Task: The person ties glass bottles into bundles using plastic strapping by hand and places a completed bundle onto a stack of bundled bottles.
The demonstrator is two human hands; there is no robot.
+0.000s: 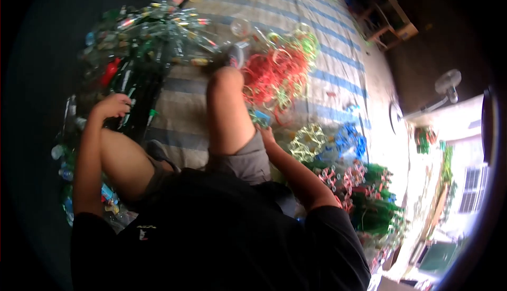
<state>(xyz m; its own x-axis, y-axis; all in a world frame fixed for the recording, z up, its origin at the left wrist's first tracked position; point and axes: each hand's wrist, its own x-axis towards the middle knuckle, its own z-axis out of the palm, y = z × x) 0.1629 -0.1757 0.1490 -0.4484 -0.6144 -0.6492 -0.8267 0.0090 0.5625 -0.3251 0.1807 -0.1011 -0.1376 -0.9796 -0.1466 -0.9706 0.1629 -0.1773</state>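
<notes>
My left hand (113, 106) hangs over the bottle pile with its fingers curled. A small pale glint shows at its fingertips, too blurred to name. Just beyond lie dark plastic bottles (124, 82) and a red bottle (110, 72). Beside my right knee, my right hand (267, 134) is closed on a blue-and-green plastic piece (260, 117), mostly hidden by the fingers. In front of that hand spreads a heap of red plastic strips (277, 74), with light green strips (305, 42) at its far side.
A striped sheet (332, 58) covers the floor. Clear bottles (158, 29) lie ahead on the left. To the right are yellowish strips (308, 142), blue strips (348, 142) and green bottles (369, 211). A fan (448, 82) and a wooden stool (388, 24) stand farther right.
</notes>
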